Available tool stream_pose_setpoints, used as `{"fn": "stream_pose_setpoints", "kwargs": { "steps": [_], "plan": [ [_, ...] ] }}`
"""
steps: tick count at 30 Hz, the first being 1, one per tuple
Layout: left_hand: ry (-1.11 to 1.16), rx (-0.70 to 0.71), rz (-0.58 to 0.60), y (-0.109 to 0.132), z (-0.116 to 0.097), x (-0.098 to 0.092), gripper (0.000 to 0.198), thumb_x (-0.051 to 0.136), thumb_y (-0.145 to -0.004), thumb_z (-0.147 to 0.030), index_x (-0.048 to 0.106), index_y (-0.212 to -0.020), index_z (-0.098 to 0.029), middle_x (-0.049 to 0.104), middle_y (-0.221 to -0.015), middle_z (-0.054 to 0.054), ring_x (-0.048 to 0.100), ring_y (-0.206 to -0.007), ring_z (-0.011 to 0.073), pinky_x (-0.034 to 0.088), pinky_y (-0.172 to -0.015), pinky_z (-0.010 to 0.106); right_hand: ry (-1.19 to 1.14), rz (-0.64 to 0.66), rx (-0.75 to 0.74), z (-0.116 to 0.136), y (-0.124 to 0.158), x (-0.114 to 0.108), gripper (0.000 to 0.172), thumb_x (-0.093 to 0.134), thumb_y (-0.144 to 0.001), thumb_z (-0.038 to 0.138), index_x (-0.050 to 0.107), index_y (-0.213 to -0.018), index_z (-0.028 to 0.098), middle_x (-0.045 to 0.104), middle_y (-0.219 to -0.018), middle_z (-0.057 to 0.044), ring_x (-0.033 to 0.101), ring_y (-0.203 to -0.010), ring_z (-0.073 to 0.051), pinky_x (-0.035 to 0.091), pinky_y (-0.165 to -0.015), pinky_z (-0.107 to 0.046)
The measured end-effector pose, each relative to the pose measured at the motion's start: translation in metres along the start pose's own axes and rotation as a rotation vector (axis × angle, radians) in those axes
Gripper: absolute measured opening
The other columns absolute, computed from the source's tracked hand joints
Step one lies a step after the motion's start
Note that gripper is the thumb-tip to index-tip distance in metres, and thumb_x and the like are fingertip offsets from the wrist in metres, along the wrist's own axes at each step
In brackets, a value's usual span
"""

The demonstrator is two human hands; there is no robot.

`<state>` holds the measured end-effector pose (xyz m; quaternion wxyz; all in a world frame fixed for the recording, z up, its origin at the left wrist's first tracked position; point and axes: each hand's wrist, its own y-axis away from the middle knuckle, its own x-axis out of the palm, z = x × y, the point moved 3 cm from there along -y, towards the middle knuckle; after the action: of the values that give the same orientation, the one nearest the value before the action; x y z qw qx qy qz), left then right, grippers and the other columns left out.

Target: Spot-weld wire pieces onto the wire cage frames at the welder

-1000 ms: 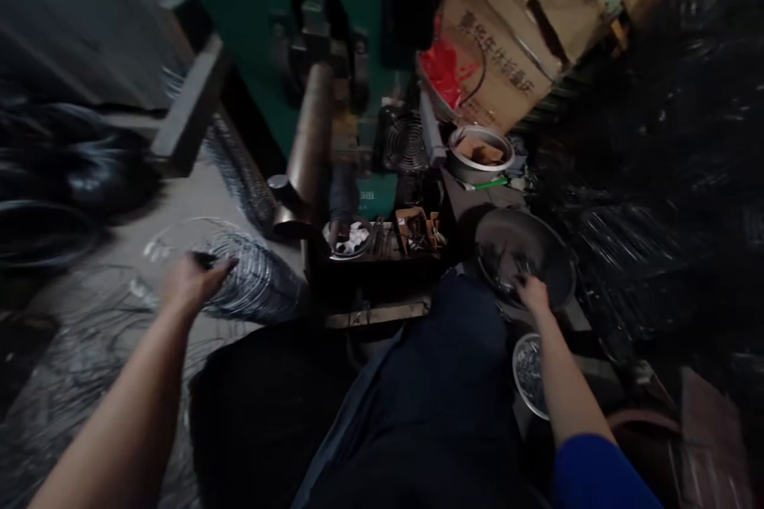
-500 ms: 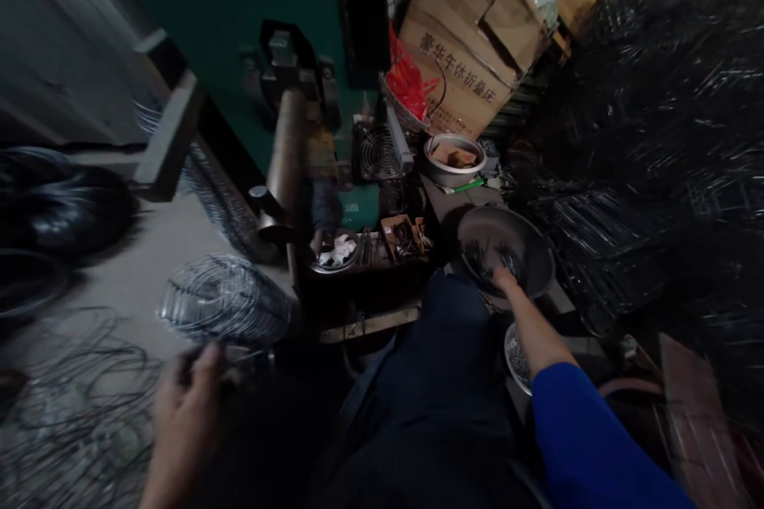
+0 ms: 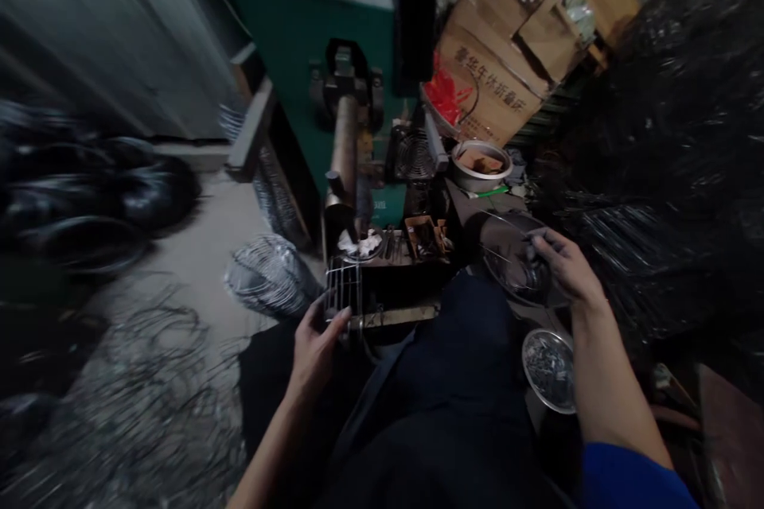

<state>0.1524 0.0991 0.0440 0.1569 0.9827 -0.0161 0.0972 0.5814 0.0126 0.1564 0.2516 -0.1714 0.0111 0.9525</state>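
Note:
My left hand (image 3: 316, 346) grips a small wire grid piece (image 3: 344, 294) and holds it upright at the front of the dark work tray (image 3: 382, 280). My right hand (image 3: 564, 262) hovers over the large grey metal bowl (image 3: 514, 258), pinching a thin wire piece (image 3: 507, 237) that sticks out to the left. A smaller shiny bowl of small metal parts (image 3: 549, 367) sits below that hand, by my right knee. My lap in dark blue trousers (image 3: 442, 390) fills the lower middle.
A green machine (image 3: 325, 40) with a brown cylinder (image 3: 344, 145) stands ahead. A coil of wire mesh (image 3: 270, 280) lies on the floor at left, among loose wire (image 3: 137, 382). Cardboard boxes (image 3: 498, 79) and a pot (image 3: 481, 165) stand at back right; dark wire piles (image 3: 656, 175) crowd the right.
My left hand has left the wire coil on the floor and come in to the tray, now holding a wire grid. My right hand has lifted out of the big bowl with a wire.

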Motion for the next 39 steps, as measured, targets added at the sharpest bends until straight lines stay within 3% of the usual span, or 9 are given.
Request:
{"fn": "stream_pose_setpoints", "kwargs": {
  "steps": [4,8,12,19,26,39],
  "plan": [
    [0.065,0.057,0.016,0.001,0.001,-0.002,0.077,0.086,-0.062,-0.042,0.058,-0.129,-0.017,0.055,-0.071,-0.005,0.051,-0.049,0.0066,0.045,-0.046,0.018,-0.143,0.221,0.075,-0.009,-0.004,0.092,0.046,0.07,-0.077,0.065,0.068,-0.089,0.02,0.053,-0.065,0.0,0.045,-0.056,-0.014,0.032,-0.051,-0.027],
    [0.118,0.094,0.006,0.007,-0.004,-0.011,0.076,0.084,-0.067,-0.04,0.054,-0.132,-0.016,0.05,-0.067,-0.007,0.046,-0.043,0.006,0.044,-0.04,0.019,-0.204,0.177,0.024,-0.033,-0.005,0.168,0.051,0.069,-0.075,0.069,0.06,-0.071,0.019,0.044,-0.061,0.003,0.035,-0.056,-0.011,0.027,-0.052,-0.026],
    [0.15,0.096,-0.021,0.014,-0.011,-0.019,0.075,0.083,-0.068,-0.039,0.053,-0.132,-0.015,0.05,-0.065,-0.008,0.046,-0.041,0.0066,0.045,-0.039,0.02,-0.294,0.117,-0.025,-0.046,0.008,0.208,0.057,0.072,-0.076,0.062,0.038,-0.057,0.021,0.028,-0.058,0.006,0.024,-0.055,-0.01,0.021,-0.053,-0.027],
    [0.179,0.078,-0.003,0.003,-0.01,-0.019,0.073,0.083,-0.07,-0.04,0.051,-0.132,-0.017,0.049,-0.064,-0.008,0.047,-0.042,0.0063,0.044,-0.039,0.019,-0.194,0.085,-0.125,-0.044,0.009,0.224,0.057,0.072,-0.075,0.059,0.035,-0.054,0.021,0.028,-0.057,0.005,0.025,-0.056,-0.011,0.022,-0.055,-0.027],
    [0.143,0.09,-0.031,-0.019,0.002,-0.008,0.07,0.084,-0.068,-0.04,0.055,-0.128,-0.02,0.049,-0.07,-0.007,0.048,-0.048,0.0063,0.045,-0.044,0.018,-0.176,0.158,-0.136,-0.041,-0.007,0.232,0.054,0.074,-0.074,0.053,0.036,-0.055,0.021,0.03,-0.057,0.005,0.027,-0.056,-0.01,0.023,-0.055,-0.027],
    [0.075,0.145,-0.066,-0.049,-0.015,0.011,0.07,0.084,-0.068,-0.042,0.055,-0.126,-0.017,0.05,-0.069,-0.006,0.049,-0.055,0.0078,0.044,-0.053,0.019,-0.155,0.196,-0.14,-0.047,-0.049,0.245,0.053,0.075,-0.071,0.051,0.036,-0.053,0.021,0.031,-0.057,0.005,0.029,-0.057,-0.011,0.026,-0.056,-0.026]
  ]
}}
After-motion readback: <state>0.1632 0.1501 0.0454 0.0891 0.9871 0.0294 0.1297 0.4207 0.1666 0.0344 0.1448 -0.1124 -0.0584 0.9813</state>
